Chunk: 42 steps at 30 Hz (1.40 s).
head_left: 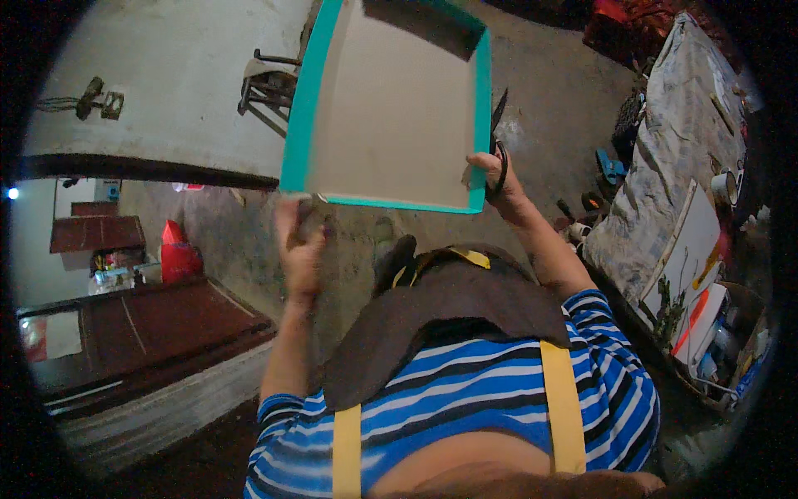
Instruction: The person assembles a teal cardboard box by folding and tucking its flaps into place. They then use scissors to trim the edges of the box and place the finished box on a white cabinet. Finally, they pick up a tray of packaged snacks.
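A shallow open cardboard box (391, 125) with teal-edged walls is held up in front of me, tilted so its bare inside shows. My right hand (496, 175) grips its near right corner, thumb over the wall. The same hand carries black scissors (502, 158), their blades pointing away from me along the outer side. At the near left corner is my left hand (301, 245), blurred by motion; its fingertips reach the box edge, but their grip is unclear.
A dark metal bracket-like object (270, 87) stands by the pale surface at left. Below it is a brown-topped table (141, 328) with a red object (179, 254) behind. At right lie a cloth-covered pile (657, 150), a tape roll (725, 188) and a cluttered carton (731, 333).
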Each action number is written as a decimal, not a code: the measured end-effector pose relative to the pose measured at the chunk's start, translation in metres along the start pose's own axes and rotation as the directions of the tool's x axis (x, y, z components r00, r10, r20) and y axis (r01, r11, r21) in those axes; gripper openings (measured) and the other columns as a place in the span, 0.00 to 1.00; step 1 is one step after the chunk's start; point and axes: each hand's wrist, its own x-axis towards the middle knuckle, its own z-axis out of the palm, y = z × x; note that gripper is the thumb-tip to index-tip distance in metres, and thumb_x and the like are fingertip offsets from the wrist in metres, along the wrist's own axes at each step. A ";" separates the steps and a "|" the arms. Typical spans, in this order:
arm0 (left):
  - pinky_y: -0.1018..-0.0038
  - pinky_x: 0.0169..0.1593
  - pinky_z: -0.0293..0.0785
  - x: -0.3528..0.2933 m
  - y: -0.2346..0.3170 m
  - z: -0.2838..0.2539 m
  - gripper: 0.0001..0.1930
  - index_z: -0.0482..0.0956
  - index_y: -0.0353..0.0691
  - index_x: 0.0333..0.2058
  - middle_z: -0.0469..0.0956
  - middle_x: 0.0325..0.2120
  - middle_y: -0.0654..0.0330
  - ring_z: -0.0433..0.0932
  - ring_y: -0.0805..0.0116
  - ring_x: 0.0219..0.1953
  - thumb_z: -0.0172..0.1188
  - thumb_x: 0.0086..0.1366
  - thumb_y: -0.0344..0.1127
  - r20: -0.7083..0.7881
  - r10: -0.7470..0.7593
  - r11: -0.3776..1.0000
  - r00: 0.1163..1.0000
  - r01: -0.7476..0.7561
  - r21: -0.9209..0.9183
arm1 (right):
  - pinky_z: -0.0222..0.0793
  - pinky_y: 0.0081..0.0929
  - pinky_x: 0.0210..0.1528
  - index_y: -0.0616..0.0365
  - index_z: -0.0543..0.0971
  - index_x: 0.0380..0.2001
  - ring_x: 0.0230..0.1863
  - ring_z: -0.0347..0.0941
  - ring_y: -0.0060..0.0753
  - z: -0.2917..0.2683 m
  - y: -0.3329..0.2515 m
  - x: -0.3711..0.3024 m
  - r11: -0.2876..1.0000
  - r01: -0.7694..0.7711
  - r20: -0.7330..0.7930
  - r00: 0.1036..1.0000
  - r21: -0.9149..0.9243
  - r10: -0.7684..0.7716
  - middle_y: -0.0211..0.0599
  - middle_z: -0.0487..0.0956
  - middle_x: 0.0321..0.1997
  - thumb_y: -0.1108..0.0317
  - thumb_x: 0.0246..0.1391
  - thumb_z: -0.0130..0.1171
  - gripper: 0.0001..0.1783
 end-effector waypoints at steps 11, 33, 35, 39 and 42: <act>0.68 0.39 0.78 0.009 -0.013 0.126 0.09 0.74 0.30 0.37 0.75 0.34 0.54 0.78 0.62 0.34 0.55 0.62 0.31 0.073 -0.623 0.635 0.779 0.558 -0.534 | 0.67 0.24 0.33 0.58 0.69 0.46 0.32 0.69 0.24 0.044 -0.014 -0.027 0.962 0.203 -0.090 0.971 -0.184 -0.222 0.30 0.73 0.35 0.62 0.48 0.64 0.24; 0.67 0.30 0.65 -0.011 -0.138 0.142 0.10 0.73 0.31 0.27 0.72 0.22 0.61 0.68 0.72 0.25 0.58 0.60 0.34 -0.126 -0.644 0.765 0.755 0.638 -0.086 | 0.64 0.18 0.33 0.66 0.72 0.47 0.31 0.68 0.21 -0.027 0.023 -0.091 0.469 -0.527 0.079 0.602 -0.708 0.795 0.29 0.75 0.32 0.46 0.59 0.52 0.30; 0.68 0.28 0.66 -0.014 -0.141 0.149 0.11 0.73 0.32 0.26 0.73 0.22 0.60 0.69 0.71 0.24 0.57 0.61 0.35 -0.159 -0.533 0.846 0.831 0.522 -0.111 | 0.64 0.19 0.32 0.65 0.72 0.46 0.30 0.68 0.22 -0.016 0.022 -0.085 0.450 -0.517 0.087 0.582 -0.728 0.808 0.28 0.75 0.31 0.45 0.60 0.51 0.30; 0.69 0.28 0.71 -0.006 -0.130 0.150 0.10 0.70 0.32 0.30 0.72 0.23 0.58 0.74 0.66 0.24 0.51 0.65 0.35 -0.018 -0.246 0.968 0.969 0.246 0.054 | 0.65 0.20 0.35 0.64 0.72 0.48 0.33 0.68 0.21 -0.005 0.021 -0.082 0.461 -0.558 0.057 0.593 -0.690 0.803 0.28 0.75 0.33 0.47 0.62 0.47 0.28; 0.70 0.25 0.73 -0.003 -0.138 0.153 0.10 0.70 0.33 0.30 0.72 0.20 0.59 0.75 0.67 0.22 0.51 0.65 0.36 -0.008 -0.268 0.963 0.963 0.268 -0.009 | 0.64 0.19 0.36 0.63 0.71 0.49 0.35 0.68 0.21 0.007 0.019 -0.082 0.512 -0.571 0.016 0.658 -0.641 0.753 0.28 0.75 0.34 0.50 0.64 0.46 0.26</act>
